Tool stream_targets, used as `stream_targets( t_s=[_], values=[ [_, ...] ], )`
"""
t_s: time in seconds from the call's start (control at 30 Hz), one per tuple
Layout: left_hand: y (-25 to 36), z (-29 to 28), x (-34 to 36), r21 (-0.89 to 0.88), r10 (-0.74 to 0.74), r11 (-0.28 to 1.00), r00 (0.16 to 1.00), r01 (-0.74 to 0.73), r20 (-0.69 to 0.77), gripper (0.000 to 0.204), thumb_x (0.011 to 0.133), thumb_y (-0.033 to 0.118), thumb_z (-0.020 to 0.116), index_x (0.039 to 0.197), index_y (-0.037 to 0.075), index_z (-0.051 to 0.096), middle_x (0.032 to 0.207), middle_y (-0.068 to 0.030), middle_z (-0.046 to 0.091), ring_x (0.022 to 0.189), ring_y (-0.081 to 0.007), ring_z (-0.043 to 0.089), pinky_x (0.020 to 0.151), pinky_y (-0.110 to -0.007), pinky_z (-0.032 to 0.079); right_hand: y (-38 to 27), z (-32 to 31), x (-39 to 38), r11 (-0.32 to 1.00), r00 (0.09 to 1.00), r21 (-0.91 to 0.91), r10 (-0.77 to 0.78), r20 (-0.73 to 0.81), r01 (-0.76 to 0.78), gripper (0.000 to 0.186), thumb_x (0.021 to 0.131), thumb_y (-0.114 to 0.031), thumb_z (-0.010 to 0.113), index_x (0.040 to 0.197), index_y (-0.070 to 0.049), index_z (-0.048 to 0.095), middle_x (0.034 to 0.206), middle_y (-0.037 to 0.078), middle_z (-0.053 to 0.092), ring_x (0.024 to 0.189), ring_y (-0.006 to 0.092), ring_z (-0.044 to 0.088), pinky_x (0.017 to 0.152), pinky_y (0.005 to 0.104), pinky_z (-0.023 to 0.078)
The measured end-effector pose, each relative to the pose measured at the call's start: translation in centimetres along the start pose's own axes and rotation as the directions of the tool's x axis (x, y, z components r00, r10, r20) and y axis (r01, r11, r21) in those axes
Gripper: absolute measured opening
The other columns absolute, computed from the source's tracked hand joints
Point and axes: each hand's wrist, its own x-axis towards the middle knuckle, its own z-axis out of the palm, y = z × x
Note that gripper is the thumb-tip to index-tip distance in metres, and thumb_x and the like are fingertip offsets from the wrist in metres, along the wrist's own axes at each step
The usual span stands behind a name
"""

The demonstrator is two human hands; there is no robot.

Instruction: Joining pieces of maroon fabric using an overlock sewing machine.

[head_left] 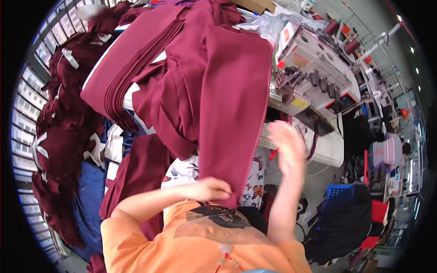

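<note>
Currently the left hand (211,189), at six o'clock from the centre of view, has its fingers curled in a grasp on the near end of a long maroon panel (233,104). The panel runs from about twelve o'clock down to six, its near end close to the orange shirt (145,243). At three o'clock, the right hand (287,141) is blurred but looks released, its fingers loosely spread beside the panel's edge, apart from it.

Toward two o'clock stands a white sewing machine (321,68), with maroon thread cones (351,47) beyond it. Between ten and eleven o'clock lies a layered stack of maroon pieces (141,43), and crumpled maroon cloth (166,98) sits between it and the panel. Clear plastic (268,23) is bunched toward one o'clock. Below the panel, butterfly-print fabric (254,185) shows near the lap. A dark maroon heap (61,123) is at nine o'clock, blue cloth (90,195) at eight. At four o'clock, black cloth (339,225) lies against a blue basket (337,190).
</note>
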Motion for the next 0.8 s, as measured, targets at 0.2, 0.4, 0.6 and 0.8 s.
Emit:
stream_targets(
  t_s=[0.2, 0.4, 0.6, 0.8],
  values=[
    [3.8, 2.2, 0.9, 0.420, 0.443, 0.796, 0.892, -0.437, 0.087, 0.014, 0.081, 0.006, 0.054, 0.093, 0.002, 0.058, 0.088, -0.0108, 0.060, 0.083, -0.0232, 0.058, 0.073, -0.031, 0.046, 3.2, 7.6, 1.4, 0.935, 0.984, -0.351, 0.015, 0.177, 0.049, 0.013, 0.080, -0.014, 0.060, 0.084, -0.002, 0.059, 0.079, 0.010, 0.063, 0.070, 0.0201, 0.059, 0.065, 0.0317, 0.046],
    [15.8, -5.0, 1.4, 0.888, 0.638, 0.110, 0.717, -0.447, 0.282, 0.039, 0.062, 0.005, 0.056, 0.101, 0.004, 0.057, 0.103, -0.0084, 0.058, 0.113, -0.0265, 0.045, 0.098, -0.047, 0.031, -3.3, 6.4, -6.9, 0.580, 0.175, -0.299, 0.261, 0.949, 0.758, 0.009, 0.066, -0.014, 0.054, 0.065, -0.005, 0.053, 0.058, 0.012, 0.054, 0.056, 0.0285, 0.057, 0.048, 0.0382, 0.044],
    [6.2, -6.0, 4.5, 0.960, -0.327, 0.136, 0.904, -0.244, 0.276, 0.032, 0.066, 0.023, 0.059, 0.094, 0.009, 0.059, 0.090, -0.0079, 0.060, 0.090, -0.0234, 0.057, 0.096, -0.041, 0.034, -13.1, 0.7, -9.2, 0.791, -0.112, 0.241, -0.216, 0.970, 0.563, 0.016, 0.074, -0.017, 0.053, 0.062, -0.008, 0.048, 0.061, 0.004, 0.043, 0.054, 0.0211, 0.046, 0.045, 0.0295, 0.034],
    [0.8, -1.4, 0.7, 0.811, 0.495, 0.510, 0.869, -0.287, -0.003, 0.046, 0.065, 0.007, 0.058, 0.110, 0.009, 0.053, 0.109, -0.0128, 0.053, 0.096, -0.0305, 0.054, 0.085, -0.038, 0.042, -11.8, 6.8, -7.6, 0.899, -0.410, 0.390, -0.285, 0.867, 0.200, 0.021, 0.081, -0.008, 0.043, 0.062, -0.010, 0.052, 0.063, 0.002, 0.046, 0.054, 0.0181, 0.046, 0.048, 0.0278, 0.036]
  ],
)
